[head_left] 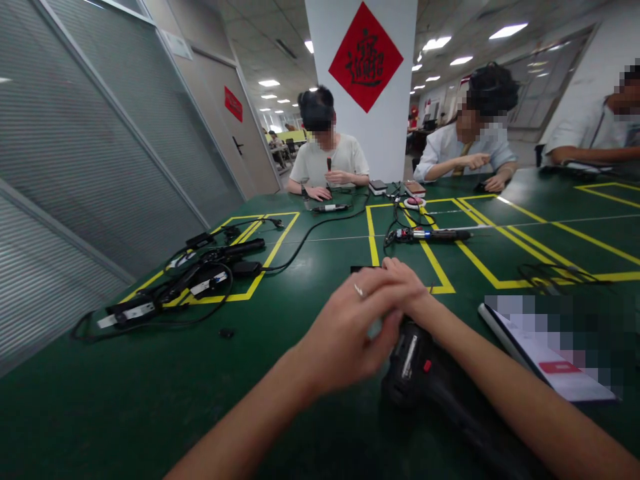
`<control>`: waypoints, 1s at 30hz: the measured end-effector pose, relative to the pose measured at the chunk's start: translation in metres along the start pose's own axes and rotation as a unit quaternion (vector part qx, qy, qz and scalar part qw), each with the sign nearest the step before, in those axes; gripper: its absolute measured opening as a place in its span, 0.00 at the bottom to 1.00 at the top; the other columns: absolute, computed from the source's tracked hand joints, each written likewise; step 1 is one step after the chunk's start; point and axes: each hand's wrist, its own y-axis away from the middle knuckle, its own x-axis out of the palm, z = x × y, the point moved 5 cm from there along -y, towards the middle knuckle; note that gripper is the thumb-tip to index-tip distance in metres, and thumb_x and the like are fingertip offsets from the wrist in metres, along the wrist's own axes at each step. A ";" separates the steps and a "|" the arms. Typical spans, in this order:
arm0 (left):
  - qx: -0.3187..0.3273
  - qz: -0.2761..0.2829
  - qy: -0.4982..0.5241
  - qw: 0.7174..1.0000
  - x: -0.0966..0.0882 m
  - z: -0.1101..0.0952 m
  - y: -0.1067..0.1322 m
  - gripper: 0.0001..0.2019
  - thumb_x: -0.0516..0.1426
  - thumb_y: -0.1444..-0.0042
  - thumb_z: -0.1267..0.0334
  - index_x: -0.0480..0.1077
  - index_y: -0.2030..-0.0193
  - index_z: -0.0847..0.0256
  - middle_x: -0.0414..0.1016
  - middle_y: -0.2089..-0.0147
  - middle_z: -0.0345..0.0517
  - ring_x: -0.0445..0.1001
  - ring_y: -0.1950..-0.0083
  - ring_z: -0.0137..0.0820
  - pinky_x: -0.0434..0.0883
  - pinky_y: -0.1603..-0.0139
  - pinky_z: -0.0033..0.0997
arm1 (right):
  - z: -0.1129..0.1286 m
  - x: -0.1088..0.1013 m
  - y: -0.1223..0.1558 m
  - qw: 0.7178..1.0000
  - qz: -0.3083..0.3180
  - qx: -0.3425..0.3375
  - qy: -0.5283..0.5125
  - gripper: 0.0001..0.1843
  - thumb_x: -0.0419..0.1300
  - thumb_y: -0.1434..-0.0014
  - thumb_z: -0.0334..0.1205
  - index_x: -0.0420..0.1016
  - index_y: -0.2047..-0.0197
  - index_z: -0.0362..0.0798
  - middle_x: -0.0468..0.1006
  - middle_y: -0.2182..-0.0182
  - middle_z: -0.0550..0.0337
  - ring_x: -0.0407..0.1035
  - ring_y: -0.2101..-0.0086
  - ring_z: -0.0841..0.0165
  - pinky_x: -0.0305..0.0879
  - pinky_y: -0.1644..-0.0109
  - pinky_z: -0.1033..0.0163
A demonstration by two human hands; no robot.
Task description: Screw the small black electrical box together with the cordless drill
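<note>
My left hand (350, 333) and my right hand (407, 287) meet at the table's near middle, fingers curled together over something small that they hide. A ring shows on one finger. Just under them lies a black hand-held tool (425, 373) with a silver strip and a red button, resting on the green table (150, 400); my right forearm crosses above it. Whether either hand grips the tool or a small part cannot be made out. A thin black flat piece (361, 269) peeks out beyond my fingers.
A pile of black tools and cables (200, 277) lies left in a yellow-marked box. Another tool (430, 235) and a cable lie ahead. A white tablet-like board (540, 360) sits at right. Three people sit across the table, one holding a tool (329, 163).
</note>
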 end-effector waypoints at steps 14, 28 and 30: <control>0.061 -0.011 0.095 0.994 0.032 0.021 -0.105 0.21 0.62 0.59 0.63 0.68 0.55 0.62 0.70 0.56 0.47 0.69 0.55 0.33 0.65 0.53 0.34 | -0.008 -0.008 0.003 0.979 -0.081 0.014 -0.185 0.05 0.57 0.40 0.36 0.70 0.61 0.45 0.73 0.63 0.60 0.69 0.62 0.64 0.68 0.60 0.54; -0.180 0.018 -0.073 0.981 -0.046 0.033 -0.041 0.29 0.55 0.54 0.48 0.59 0.47 0.62 0.70 0.54 0.52 0.71 0.58 0.39 0.67 0.57 0.36 | -0.022 -0.013 0.013 0.952 -0.153 0.142 -0.223 0.08 0.53 0.37 0.39 0.67 0.58 0.44 0.72 0.69 0.62 0.70 0.71 0.68 0.68 0.68 0.60; -0.223 0.009 -0.103 0.969 -0.082 0.048 -0.001 0.34 0.54 0.54 0.45 0.54 0.43 0.61 0.68 0.51 0.53 0.71 0.55 0.41 0.67 0.54 0.39 | -0.022 -0.013 0.013 0.955 -0.145 0.138 -0.221 0.08 0.53 0.37 0.39 0.67 0.57 0.44 0.72 0.69 0.62 0.70 0.71 0.68 0.69 0.68 0.59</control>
